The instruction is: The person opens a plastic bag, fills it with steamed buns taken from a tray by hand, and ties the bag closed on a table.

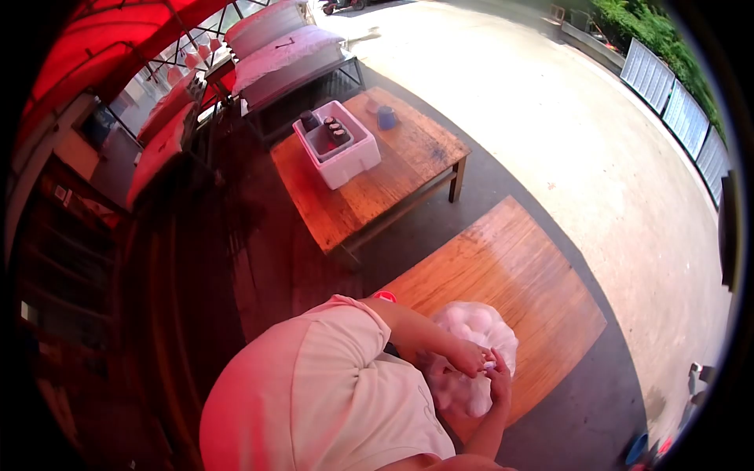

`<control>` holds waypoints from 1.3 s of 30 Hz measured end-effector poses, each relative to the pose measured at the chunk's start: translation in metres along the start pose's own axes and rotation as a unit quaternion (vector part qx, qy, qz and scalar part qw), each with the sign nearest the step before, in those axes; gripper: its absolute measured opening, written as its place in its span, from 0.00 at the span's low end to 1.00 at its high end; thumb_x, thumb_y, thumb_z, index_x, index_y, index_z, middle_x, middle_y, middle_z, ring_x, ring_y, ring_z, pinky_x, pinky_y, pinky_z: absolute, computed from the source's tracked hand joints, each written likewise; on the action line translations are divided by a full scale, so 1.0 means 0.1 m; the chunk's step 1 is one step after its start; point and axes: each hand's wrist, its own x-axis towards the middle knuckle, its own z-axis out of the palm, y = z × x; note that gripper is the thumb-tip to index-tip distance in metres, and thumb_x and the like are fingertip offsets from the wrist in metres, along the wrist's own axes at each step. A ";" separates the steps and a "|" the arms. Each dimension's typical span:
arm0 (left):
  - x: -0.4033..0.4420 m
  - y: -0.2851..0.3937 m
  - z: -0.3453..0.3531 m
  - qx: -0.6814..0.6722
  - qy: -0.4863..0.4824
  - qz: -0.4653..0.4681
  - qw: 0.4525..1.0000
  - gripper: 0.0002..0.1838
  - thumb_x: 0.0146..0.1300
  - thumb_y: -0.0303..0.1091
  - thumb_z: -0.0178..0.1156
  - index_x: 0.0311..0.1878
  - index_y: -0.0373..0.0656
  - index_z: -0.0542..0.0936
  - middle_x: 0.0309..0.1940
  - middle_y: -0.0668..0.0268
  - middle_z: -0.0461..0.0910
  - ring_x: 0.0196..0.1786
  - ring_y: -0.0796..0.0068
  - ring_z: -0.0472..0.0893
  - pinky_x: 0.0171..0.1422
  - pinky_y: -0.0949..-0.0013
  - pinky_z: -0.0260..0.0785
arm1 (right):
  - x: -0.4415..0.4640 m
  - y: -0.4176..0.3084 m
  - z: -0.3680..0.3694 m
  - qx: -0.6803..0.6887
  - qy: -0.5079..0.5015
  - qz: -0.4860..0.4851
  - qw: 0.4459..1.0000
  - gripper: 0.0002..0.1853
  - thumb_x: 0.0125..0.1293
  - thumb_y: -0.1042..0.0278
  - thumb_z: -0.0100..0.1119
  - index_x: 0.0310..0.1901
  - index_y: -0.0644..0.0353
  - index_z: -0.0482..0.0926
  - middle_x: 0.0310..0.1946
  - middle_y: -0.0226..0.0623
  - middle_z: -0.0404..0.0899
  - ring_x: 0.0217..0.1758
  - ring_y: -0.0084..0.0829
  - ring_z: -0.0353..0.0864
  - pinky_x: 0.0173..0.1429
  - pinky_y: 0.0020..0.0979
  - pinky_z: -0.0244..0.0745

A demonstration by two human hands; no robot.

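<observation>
A clear plastic bag (476,320) full of pale, rounded pieces rests on the near wooden table (542,290). What kind of pieces they are does not show clearly. My left hand (470,358) reaches over the bag from above, its fingers closed in a pinch. Opposite it, my right hand (499,385) is pinched too, along the bag's right side. The fingertips of both hands meet at a small whitish bit, which looks like the gathered top of the bag. Fingers partly hide this bit.
Another wooden table (416,157) carries a white foam box (353,165) with dark jars in it and a blue cup (386,118). A round red object (385,296) sits by my left arm. White-covered stacks (290,67) stand behind. Bright concrete ground (628,259) lies to the right.
</observation>
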 end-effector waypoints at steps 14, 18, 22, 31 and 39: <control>-0.12 0.14 -0.25 -0.076 0.132 0.006 0.988 0.07 0.55 0.33 0.58 0.37 0.47 0.78 0.42 0.65 0.75 0.50 0.65 0.74 0.60 0.62 0.64 | -0.23 0.33 0.00 0.004 0.207 -0.024 0.978 0.05 0.53 0.74 0.64 0.29 0.60 0.77 0.24 0.27 0.75 0.28 0.20 0.74 0.33 0.24 0.70; 0.01 0.30 -0.54 -0.170 0.115 -0.189 0.960 0.07 0.55 0.32 0.59 0.38 0.44 0.79 0.44 0.61 0.77 0.48 0.61 0.76 0.48 0.60 0.69 | -0.41 0.28 0.22 -0.287 0.408 -0.121 0.858 0.07 0.55 0.68 0.58 0.30 0.60 0.71 0.23 0.46 0.76 0.30 0.49 0.78 0.34 0.44 0.72; 0.18 0.21 -0.36 -0.290 0.235 -0.322 0.870 0.09 0.56 0.31 0.65 0.35 0.38 0.77 0.31 0.54 0.78 0.35 0.59 0.78 0.40 0.62 0.70 | -0.45 0.17 0.20 -0.292 0.461 -0.137 0.827 0.08 0.55 0.68 0.60 0.32 0.57 0.71 0.23 0.44 0.77 0.31 0.47 0.79 0.34 0.43 0.73; -0.01 0.10 -0.21 -0.669 0.127 -0.439 0.586 0.03 0.63 0.27 0.60 0.36 0.42 0.74 0.24 0.72 0.71 0.23 0.85 0.69 0.25 0.80 0.60 | -0.15 0.25 0.22 0.151 0.419 -0.140 0.884 0.09 0.61 0.76 0.62 0.31 0.57 0.69 0.22 0.26 0.70 0.21 0.15 0.66 0.21 0.21 0.64; 0.10 0.10 -0.30 -0.829 0.139 -0.396 0.370 0.02 0.66 0.26 0.57 0.38 0.41 0.73 0.23 0.69 0.72 0.20 0.85 0.68 0.18 0.79 0.54 | -0.08 0.25 0.22 0.011 0.416 -0.108 0.903 0.07 0.58 0.73 0.63 0.31 0.58 0.73 0.19 0.27 0.71 0.21 0.17 0.68 0.26 0.24 0.63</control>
